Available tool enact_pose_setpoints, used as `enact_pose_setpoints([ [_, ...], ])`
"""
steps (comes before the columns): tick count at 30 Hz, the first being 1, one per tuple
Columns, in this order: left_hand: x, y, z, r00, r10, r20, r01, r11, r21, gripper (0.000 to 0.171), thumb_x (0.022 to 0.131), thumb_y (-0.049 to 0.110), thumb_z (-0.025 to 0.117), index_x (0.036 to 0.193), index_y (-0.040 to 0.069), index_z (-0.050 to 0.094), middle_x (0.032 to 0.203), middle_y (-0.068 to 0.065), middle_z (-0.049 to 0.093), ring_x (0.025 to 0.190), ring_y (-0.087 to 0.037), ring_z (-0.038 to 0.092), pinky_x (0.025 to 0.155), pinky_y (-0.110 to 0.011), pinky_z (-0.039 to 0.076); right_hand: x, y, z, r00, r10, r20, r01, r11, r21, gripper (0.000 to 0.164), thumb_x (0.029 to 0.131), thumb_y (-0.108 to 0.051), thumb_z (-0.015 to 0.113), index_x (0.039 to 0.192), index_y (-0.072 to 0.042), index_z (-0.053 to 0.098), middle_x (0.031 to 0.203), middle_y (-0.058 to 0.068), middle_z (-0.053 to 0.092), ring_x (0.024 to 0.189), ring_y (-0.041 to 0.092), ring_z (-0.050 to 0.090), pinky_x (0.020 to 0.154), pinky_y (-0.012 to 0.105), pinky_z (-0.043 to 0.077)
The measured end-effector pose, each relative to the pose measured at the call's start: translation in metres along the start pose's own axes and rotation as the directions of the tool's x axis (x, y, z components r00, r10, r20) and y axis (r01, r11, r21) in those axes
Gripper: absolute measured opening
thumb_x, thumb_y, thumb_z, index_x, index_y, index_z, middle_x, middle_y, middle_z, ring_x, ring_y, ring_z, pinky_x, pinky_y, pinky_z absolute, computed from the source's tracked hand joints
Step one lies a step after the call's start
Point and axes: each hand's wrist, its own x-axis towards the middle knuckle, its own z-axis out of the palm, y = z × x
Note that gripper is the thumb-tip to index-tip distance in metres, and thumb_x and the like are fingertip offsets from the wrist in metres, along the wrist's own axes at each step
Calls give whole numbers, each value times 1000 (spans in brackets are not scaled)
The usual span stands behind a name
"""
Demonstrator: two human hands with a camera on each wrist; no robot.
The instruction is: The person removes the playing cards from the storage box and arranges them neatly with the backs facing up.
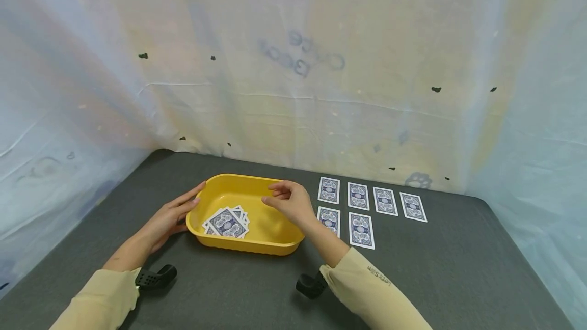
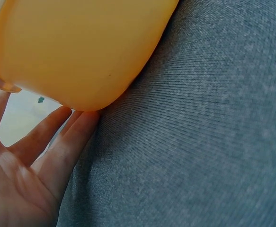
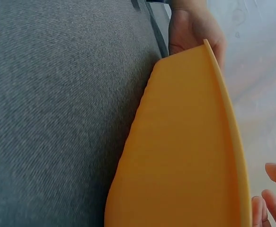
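Six cards [image 1: 361, 230], long axes pointing roughly forward, are lying right of the nearer right hand [image 1: 293, 203], its empty fingers hanging parted.

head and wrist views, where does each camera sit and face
Head: worn on head, facing forward and down at yellow tray and cards; left grip, right grip and forearms show.
Left wrist: on that wrist, facing tray's outer wall; left grip shows.
Right wrist: on that wrist, facing tray's long side; both grips show, right partly.
Head and right wrist share the tray and both grips.
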Motion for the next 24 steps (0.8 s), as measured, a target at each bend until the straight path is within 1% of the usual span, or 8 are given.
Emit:
enact_pose_setpoints([
  [4, 0, 0, 0, 1000, -7, -2, 7, 1000, -1, 66, 99, 52, 41, 154, 34, 10, 162, -8, -1, 145, -44, 10, 104, -66, 31, 3, -4, 9, 999, 32, 24, -32, 999, -12, 35, 79, -18, 79, 108, -1, 69, 95, 8, 67, 80, 14, 60, 72, 23, 52],
  [8, 1, 0, 0, 1000, -22, -8, 21, 1000, -4, 67, 99, 52, 42, 154, 34, 10, 162, -8, 1, 145, -43, 10, 104, -66, 32, 6, -7, 20, 996, 63, 63, -59, 996, -64, 36, 80, -21, 79, 109, -4, 69, 95, 5, 66, 82, 14, 59, 74, 24, 52],
  [12, 3, 2, 1, 999, -41, -17, 41, 999, -4, 67, 98, 52, 43, 154, 35, 10, 162, -7, 1, 145, -42, 11, 104, -65, 31, 8, -8, 31, 993, 61, 98, -51, 993, -105, 36, 79, -21, 79, 109, -3, 69, 92, 4, 64, 80, 13, 57, 72, 23, 50],
  [17, 3, 3, 2, 999, -44, -15, 44, 999, -2, 67, 98, 52, 43, 154, 35, 10, 162, -8, 0, 145, -43, 10, 104, -66, 30, 10, -9, 41, 986, 70, 153, -49, 989, -140, 38, 79, -19, 80, 110, -1, 68, 94, 7, 63, 79, 14, 55, 70, 22, 48],
  [21, 3, 3, 2, 999, -42, -13, 42, 999, -5, 68, 98, 53, 43, 154, 34, 10, 162, -8, 0, 145, -44, 10, 105, -66, 30, 13, -10, 46, 977, 99, 186, -62, 979, -196, 42, 78, -21, 81, 113, -3, 67, 99, 9, 64, 81, 14, 55, 67, 21, 46],
  [24, 3, 3, 1, 999, -43, -13, 43, 999, -5, 68, 98, 53, 43, 154, 34, 10, 162, -8, 1, 145, -44, 11, 104, -66, 30, 16, -11, 51, 971, 130, 202, -75, 963, -259, 44, 77, -25, 82, 114, -6, 67, 102, 9, 64, 83, 14, 55, 68, 21, 47],
])
